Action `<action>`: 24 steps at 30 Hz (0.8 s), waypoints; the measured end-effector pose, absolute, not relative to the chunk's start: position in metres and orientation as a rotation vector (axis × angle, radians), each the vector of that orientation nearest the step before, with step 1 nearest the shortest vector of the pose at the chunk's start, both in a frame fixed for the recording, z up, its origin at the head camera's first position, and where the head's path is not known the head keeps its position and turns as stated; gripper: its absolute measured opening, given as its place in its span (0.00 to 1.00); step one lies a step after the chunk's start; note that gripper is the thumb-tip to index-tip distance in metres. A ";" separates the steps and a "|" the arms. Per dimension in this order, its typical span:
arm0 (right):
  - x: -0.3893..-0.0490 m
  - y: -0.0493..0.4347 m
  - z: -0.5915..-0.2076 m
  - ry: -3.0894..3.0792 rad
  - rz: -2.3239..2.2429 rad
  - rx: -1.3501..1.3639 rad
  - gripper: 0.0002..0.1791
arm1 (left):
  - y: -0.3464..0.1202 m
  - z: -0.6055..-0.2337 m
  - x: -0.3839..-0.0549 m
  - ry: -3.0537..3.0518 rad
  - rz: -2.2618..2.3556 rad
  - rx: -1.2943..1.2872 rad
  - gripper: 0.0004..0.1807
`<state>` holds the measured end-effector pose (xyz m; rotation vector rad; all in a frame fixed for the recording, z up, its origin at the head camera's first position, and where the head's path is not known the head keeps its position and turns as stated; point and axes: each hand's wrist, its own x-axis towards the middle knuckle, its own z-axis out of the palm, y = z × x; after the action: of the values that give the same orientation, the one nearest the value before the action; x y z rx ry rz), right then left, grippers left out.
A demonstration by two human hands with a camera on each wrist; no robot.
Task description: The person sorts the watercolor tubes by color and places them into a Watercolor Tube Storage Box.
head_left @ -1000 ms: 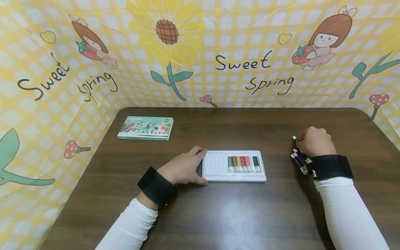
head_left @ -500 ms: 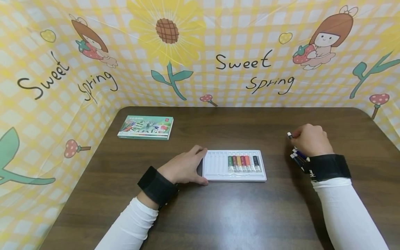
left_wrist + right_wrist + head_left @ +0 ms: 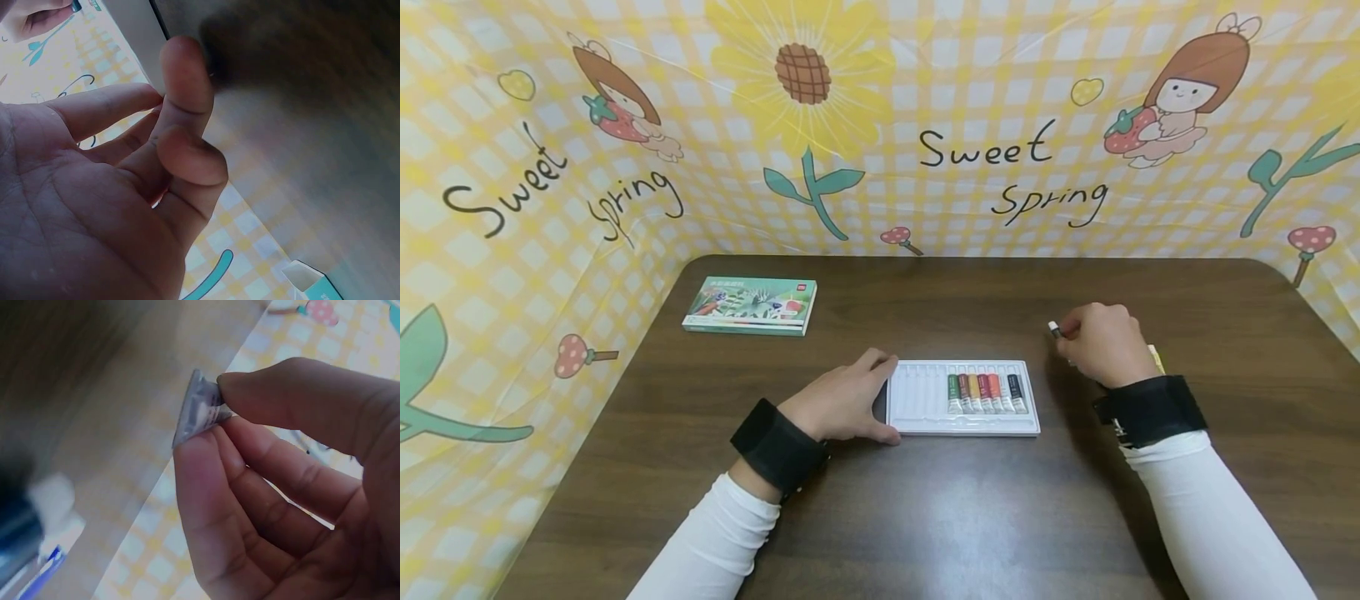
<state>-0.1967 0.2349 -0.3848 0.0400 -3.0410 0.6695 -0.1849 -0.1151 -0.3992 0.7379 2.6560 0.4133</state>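
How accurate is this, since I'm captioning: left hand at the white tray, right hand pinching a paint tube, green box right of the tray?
The green box lies left of the white tray, not right, as the head view shows. The rest holds.

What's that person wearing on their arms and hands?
A white left sleeve and a white right sleeve, then a wide black left wristband and a matching right wristband. The left hand and right hand are bare.

The tray (image 3: 917, 392) is free on its right, the left hand (image 3: 842, 402) blocking its left.
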 end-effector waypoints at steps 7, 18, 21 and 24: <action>-0.192 0.210 -0.386 -3.065 0.727 0.078 0.12 | -0.114 -0.400 -0.185 2.653 0.415 0.736 0.58; -0.181 0.178 -0.387 -3.028 0.823 0.197 0.10 | -0.113 -0.401 -0.185 2.650 0.427 0.734 0.58; -0.179 0.171 -0.388 -3.023 0.842 0.236 0.10 | -0.114 -0.401 -0.185 2.652 0.424 0.734 0.58; -0.179 0.165 -0.390 -3.012 0.863 0.274 0.09 | -0.114 -0.400 -0.185 2.653 0.420 0.730 0.58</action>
<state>-0.1787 0.1647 -0.3904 0.2743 -3.0119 0.8634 -0.1848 -0.1138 -0.4005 0.7301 2.6530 0.4198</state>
